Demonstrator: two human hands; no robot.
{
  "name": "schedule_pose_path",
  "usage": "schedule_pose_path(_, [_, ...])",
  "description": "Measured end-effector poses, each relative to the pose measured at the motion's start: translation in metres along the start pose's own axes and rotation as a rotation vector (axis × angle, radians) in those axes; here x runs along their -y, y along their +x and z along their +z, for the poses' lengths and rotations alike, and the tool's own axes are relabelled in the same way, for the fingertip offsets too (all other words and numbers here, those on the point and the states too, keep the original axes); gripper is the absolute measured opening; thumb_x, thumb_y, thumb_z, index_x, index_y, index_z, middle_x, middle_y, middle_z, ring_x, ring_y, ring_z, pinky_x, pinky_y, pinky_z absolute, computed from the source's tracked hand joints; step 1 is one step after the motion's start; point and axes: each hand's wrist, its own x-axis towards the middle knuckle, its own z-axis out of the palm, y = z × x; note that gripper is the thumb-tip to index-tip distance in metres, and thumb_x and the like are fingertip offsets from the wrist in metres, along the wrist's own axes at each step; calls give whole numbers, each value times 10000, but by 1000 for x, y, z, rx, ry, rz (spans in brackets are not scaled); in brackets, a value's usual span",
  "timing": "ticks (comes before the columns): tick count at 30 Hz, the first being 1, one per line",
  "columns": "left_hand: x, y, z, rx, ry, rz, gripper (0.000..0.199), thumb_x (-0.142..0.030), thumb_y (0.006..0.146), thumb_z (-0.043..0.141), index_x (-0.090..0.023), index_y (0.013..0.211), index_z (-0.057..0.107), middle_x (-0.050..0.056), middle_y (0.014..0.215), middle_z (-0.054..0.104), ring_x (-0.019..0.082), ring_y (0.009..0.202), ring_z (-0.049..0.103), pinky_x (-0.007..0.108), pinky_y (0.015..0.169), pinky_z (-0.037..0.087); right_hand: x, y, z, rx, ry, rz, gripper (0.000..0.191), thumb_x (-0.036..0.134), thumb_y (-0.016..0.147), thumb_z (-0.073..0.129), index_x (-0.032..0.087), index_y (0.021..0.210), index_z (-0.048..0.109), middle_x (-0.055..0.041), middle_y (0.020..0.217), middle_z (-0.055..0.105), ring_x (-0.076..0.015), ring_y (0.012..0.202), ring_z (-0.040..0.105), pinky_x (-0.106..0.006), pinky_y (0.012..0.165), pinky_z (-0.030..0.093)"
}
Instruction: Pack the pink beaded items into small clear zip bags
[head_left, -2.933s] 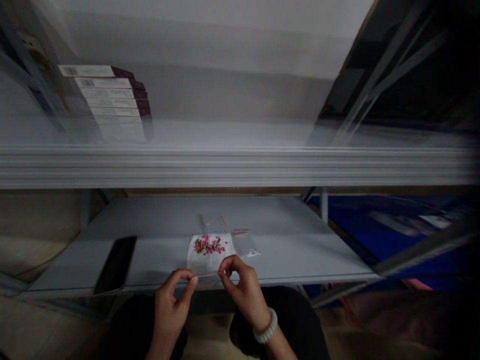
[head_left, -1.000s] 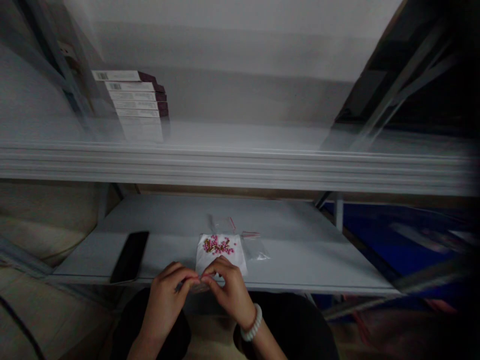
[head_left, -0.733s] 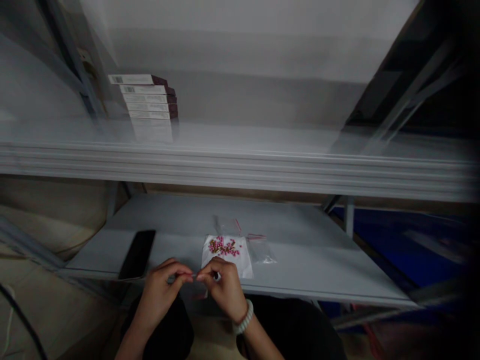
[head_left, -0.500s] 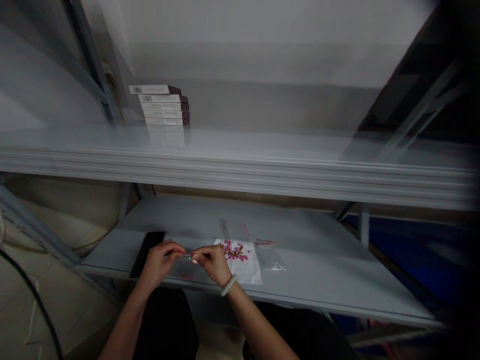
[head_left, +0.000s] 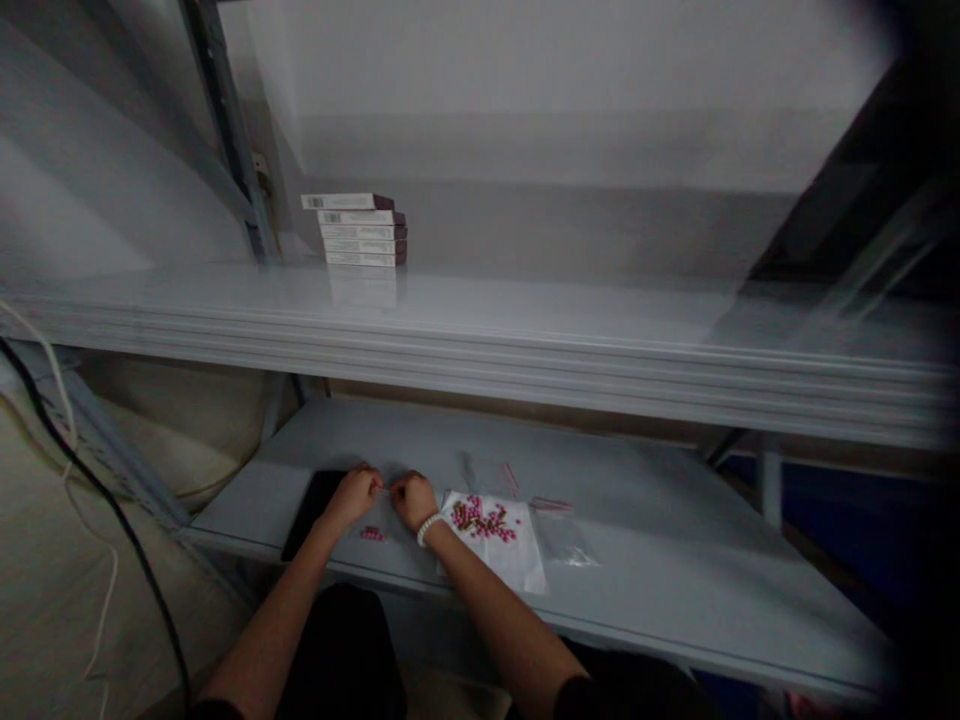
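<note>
My left hand (head_left: pixel 357 496) and my right hand (head_left: pixel 413 502) are close together above the lower shelf, fingers pinched on the top edge of a small clear zip bag (head_left: pixel 379 519). A little cluster of pink beads (head_left: pixel 373 535) shows at the bag's lower part. A pale beaded bracelet (head_left: pixel 428 528) circles my right wrist. Just right of that hand, a white sheet (head_left: pixel 517 567) lies on the shelf, bearing a scatter of pink and brownish beads (head_left: pixel 486 519). Dim light hides the finer detail at my fingertips.
Two more clear bags with red strips, one behind the sheet (head_left: pixel 489 476) and one to its right (head_left: pixel 561 535), lie on the grey lower shelf (head_left: pixel 675 560). A dark flat object (head_left: pixel 311 510) is left of my hands. Several stacked boxes (head_left: pixel 362 232) stand on the upper shelf (head_left: pixel 540 305).
The camera view has shifted, so the shelves sit lower and further right. My hands still hold the bag's top edge, and its pink beads show more clearly below them.
</note>
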Motion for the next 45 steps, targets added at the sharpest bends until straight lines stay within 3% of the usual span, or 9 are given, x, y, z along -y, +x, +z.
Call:
schedule_pose_path(6, [-5,-7,2,-24,103,-10,290,-7,688,516,-163,880,668,55,891,633,180,855,569,292,837,424,0,-12,-11,-53,5,-12,315,28,749,503,142,966,701,-91,926,667,-171,855,596,-256,825,433])
schedule_pose_path(12, [-55,-23,8,-175,107,47,367,-81,772,510,-199,1107,603,82,1127,576,244,1087,476,397,972,364,-41,-97,-98,-335,28,-11,288,110,839,438,157,988,680,-93,906,644,-189,871,564,-293,810,433])
schedule_pose_path(17, [-155,-37,68,-95,-117,361,190,-177,811,554,-227,958,663,38,972,635,211,968,522,360,892,425,-115,-179,-165,-583,-256,135,344,108,770,455,184,1027,671,-95,993,614,-247,928,496,-399,855,399])
schedule_pose_path(21, [-222,-39,124,15,-198,479,400,-264,698,715,-226,1088,635,46,1068,638,243,1030,507,412,932,403,-141,-209,-171,-611,-214,179,486,34,647,402,188,1026,663,-87,1097,583,-242,1010,473,-396,906,391])
schedule_pose_path(24, [-246,-34,150,3,-183,473,376,-203,708,702,-222,1079,641,46,1088,641,253,1057,503,431,927,394,-138,-217,-166,-687,-79,196,443,58,631,398,175,966,663,-88,1061,590,-237,1029,481,-394,928,385])
schedule_pose_path(29, [-248,-28,164,-18,-201,461,205,-112,771,609,-208,931,693,44,934,679,227,963,542,397,857,428,-129,-227,-165,-761,102,229,376,126,643,413,186,903,678,-80,1010,622,-240,1007,517,-387,882,401])
schedule_pose_path(36, [-237,-25,158,-55,-249,449,197,-69,792,560,-200,831,703,32,836,678,192,899,558,338,817,459,-128,-230,-170,-843,389,393,324,215,641,447,145,855,681,-93,937,660,-248,926,572,-338,763,431])
schedule_pose_path(41, [-237,-23,149,-171,-294,410,218,-79,826,528,-204,909,686,36,970,667,193,957,555,351,847,464,-127,-230,-169,-953,535,484,264,259,656,529,137,834,680,-73,849,666,-215,825,576,-299,704,436])
schedule_pose_path(45, [-231,-33,136,-316,-401,423,246,-84,853,496,-221,956,674,36,1052,658,167,959,601,320,853,491,-119,-226,-167,-938,883,551,276,352,678,621,140,851,660,-50,750,651,-159,657,564,-257,587,429])
